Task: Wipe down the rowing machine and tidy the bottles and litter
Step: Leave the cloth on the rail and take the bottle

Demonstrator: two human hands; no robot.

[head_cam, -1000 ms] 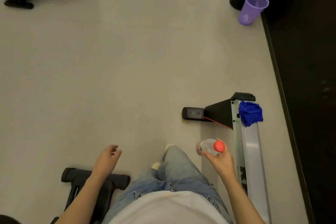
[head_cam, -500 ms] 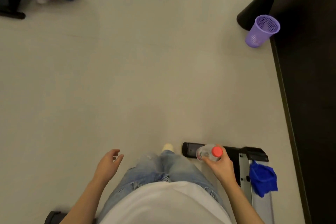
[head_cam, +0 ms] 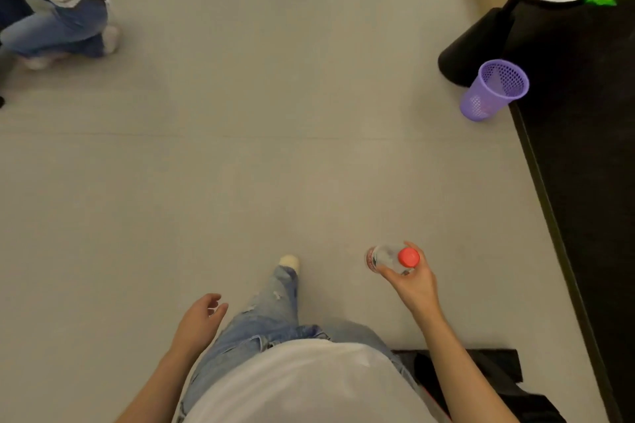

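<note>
Head view: right hand (head_cam: 414, 285) closed around clear bottle (head_cam: 388, 259) with red cap (head_cam: 409, 257), well short of purple basket (head_cam: 493, 90), left hand (head_cam: 199, 319) empty, fingers loosely curled, beside jeans leg (head_cam: 275, 306), basket on grey floor (head_cam: 240, 148) beside black round bench base (head_cam: 474, 48).

White tee (head_cam: 302, 385), short-sleeved, forearms bare w/ no watch or rings seen. Light-blue distressed jeans (head_cam: 271, 316), rips at knee & thigh. Pale shoe toe (head_cam: 289, 261) just left of grip level.
</note>
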